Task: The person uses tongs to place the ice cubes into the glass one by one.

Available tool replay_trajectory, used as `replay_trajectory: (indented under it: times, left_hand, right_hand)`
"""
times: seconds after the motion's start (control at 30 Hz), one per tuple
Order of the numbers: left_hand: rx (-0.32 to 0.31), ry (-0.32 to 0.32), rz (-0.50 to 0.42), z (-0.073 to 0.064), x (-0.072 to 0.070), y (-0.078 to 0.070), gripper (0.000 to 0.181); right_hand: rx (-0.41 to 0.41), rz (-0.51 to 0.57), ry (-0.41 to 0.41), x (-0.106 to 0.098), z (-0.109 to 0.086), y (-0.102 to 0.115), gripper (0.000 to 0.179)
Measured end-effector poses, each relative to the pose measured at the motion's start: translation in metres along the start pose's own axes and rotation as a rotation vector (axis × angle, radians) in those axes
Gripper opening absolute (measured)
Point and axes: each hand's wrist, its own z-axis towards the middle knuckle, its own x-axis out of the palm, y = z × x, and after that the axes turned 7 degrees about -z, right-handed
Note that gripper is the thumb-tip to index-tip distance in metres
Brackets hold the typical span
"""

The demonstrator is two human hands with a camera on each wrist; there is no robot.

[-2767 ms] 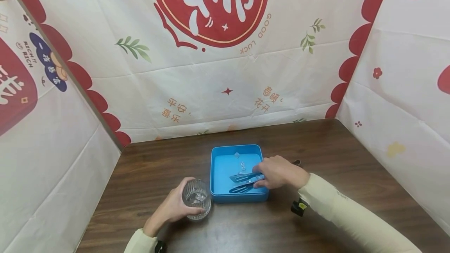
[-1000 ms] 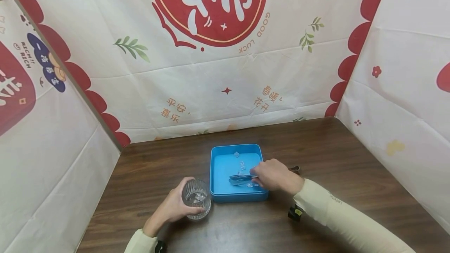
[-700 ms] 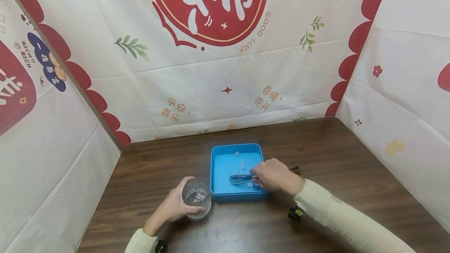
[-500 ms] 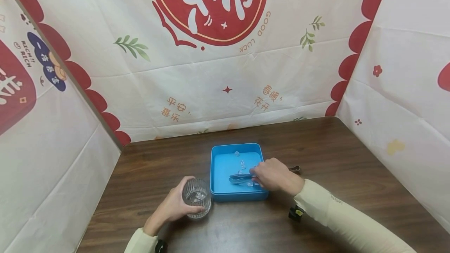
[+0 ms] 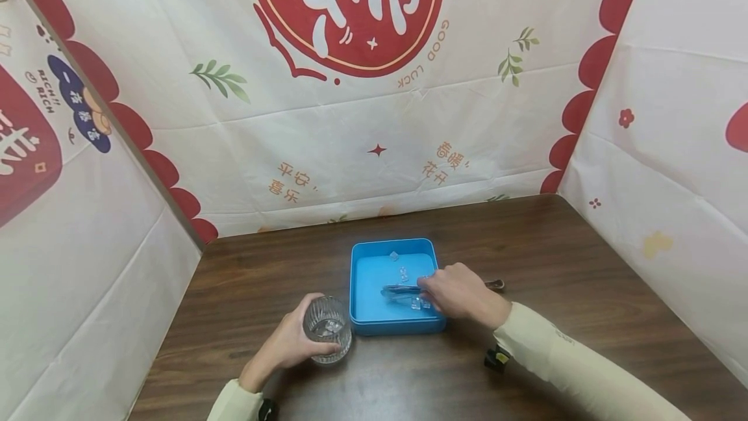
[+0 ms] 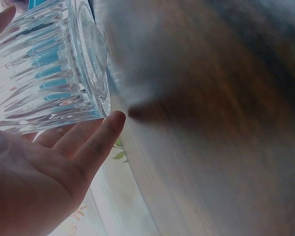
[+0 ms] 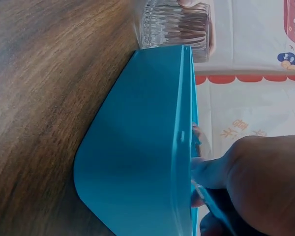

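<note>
My left hand point(image 5: 298, 336) holds a ribbed clear glass point(image 5: 328, 330) beside the left wall of a blue square tray point(image 5: 398, 328). A few clear cubes show in the bottom of the glass. My right hand point(image 5: 458, 291) grips metal tongs point(image 5: 402, 290) by the middle, their two arms pressed close together over the tray. The handle end sticks out past the hand to the right. Several clear cubes point(image 5: 416, 303) lie in the tray, some right below the tongs. In the right wrist view the tray's wall point(image 7: 132, 132) hides the tong tips.
Everything stands on a dark wood-grain table point(image 5: 280, 265). Printed white cloth point(image 5: 327, 115) hangs behind it and along both sides. The glass stands close to the tray's near left corner.
The tongs' arms, spread apart 2.8 seconds ago, have come together. Over the last half second my right hand has shifted slightly right and away from me. The left hand and glass stay put.
</note>
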Motion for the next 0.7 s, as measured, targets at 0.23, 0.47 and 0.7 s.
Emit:
replay_trajectory:
  times: [0.23,0.47,0.7]
  left_hand:
    - [-0.009,0.0,0.0,0.0001,0.0002,0.0007,0.095]
    - [-0.015,0.01,-0.025,-0.0001,0.0007,0.0014,0.094]
    - [-0.008,0.002,-0.017,0.0005,0.0003,0.002,0.094]
  right_hand:
    - [-0.002,0.026,-0.123,0.0043,-0.0033,-0.0018,0.017]
    - [0.001,0.027,-0.207,0.0044,-0.0047,-0.0021,0.015]
    - [-0.01,-0.023,-0.267,-0.0008,-0.0039,-0.0034,0.016]
